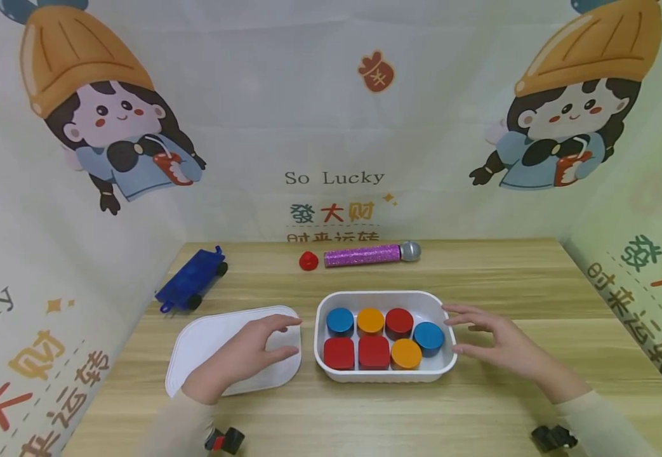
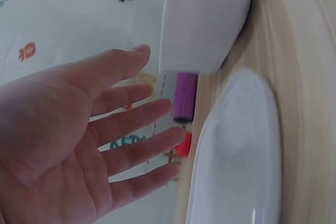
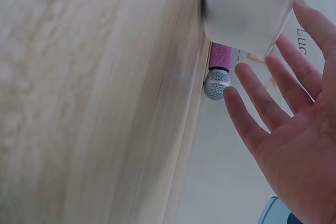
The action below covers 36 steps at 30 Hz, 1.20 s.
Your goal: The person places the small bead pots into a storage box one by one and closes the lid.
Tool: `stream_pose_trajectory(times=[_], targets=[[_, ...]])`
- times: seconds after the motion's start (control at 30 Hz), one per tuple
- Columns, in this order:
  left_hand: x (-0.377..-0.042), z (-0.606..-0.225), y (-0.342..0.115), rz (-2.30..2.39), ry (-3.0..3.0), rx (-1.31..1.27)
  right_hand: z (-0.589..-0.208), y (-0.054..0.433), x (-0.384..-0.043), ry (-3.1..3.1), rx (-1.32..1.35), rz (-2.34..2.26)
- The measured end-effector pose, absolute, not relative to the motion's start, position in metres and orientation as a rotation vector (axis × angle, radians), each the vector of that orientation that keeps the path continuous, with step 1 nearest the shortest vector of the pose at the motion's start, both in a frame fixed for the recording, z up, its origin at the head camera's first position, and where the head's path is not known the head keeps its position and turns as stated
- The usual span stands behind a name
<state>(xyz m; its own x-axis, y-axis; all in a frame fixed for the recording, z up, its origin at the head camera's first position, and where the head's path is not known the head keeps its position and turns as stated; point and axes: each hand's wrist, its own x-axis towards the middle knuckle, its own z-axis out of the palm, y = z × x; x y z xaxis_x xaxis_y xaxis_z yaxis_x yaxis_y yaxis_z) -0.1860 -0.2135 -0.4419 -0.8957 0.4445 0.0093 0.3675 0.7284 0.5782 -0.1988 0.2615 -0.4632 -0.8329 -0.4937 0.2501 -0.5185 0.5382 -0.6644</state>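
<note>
A white box (image 1: 384,377) stands on the table, holding several red, blue and orange pieces, some round and some square with rounded corners. My right hand (image 1: 496,339) is at its right end, fingers spread and fairly straight, the tips at the rim; in the right wrist view the thumb meets the box wall (image 3: 247,9). Left of the box lies a flat white lid (image 1: 205,336). Over that lid hovers my left hand (image 1: 251,346), fingers extended toward the box and holding nothing. The left wrist view shows its palm apart from both box (image 2: 205,24) and lid (image 2: 236,150).
At the back lies a microphone (image 1: 365,255) with a glittery purple handle, beside a small red piece (image 1: 308,260). A blue toy wagon (image 1: 190,280) with black wheels rests at the back left. Printed cloth walls (image 1: 331,127) enclose the table's back and sides.
</note>
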Motion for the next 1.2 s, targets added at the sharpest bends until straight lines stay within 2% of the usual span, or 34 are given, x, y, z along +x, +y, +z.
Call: stream_pose_trajectory(times=[0.63, 0.9, 1.2], targets=[[-0.171, -0.449, -0.373, 0.615, 3.008, 0.097, -0.464, 0.261, -0.197, -2.788, 0.854, 1.24], [-0.173, -0.458, -0.393, 0.553, 2.953, 0.001, -0.464, 0.262, -0.199, -2.766, 0.876, 1.264], [-0.174, -0.471, -0.399, 0.628, 2.982, 0.049, -0.467, 0.263, -0.197, -2.743, 0.884, 1.294]])
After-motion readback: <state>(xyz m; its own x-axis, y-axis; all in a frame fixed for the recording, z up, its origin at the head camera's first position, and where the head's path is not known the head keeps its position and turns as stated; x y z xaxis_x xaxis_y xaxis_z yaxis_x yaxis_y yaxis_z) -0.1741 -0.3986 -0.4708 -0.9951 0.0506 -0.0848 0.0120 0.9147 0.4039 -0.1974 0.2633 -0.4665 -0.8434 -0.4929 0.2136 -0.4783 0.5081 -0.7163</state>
